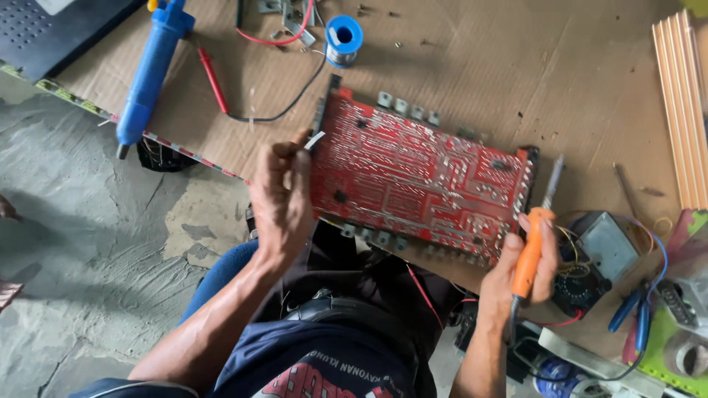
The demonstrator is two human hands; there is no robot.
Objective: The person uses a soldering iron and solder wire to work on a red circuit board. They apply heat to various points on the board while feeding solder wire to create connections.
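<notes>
A long red circuit board point(420, 177) lies solder side up on a sheet of cardboard point(472, 66), tilted down to the right. My left hand point(282, 195) is at the board's left end and pinches a small whitish strip between thumb and fingers. My right hand point(525, 267) is at the board's lower right corner, closed round the orange handle of a soldering iron point(537, 228). The iron's metal tip points up, beside the board's right edge.
A blue desoldering pump point(151, 70), a red probe point(213, 79) with black lead, and a blue spool of solder wire point(344, 37) lie at the back. A transformer point(601, 250), blue-handled pliers point(636, 313) and ribbed wooden strips point(682, 103) are at right. Grey floor at left.
</notes>
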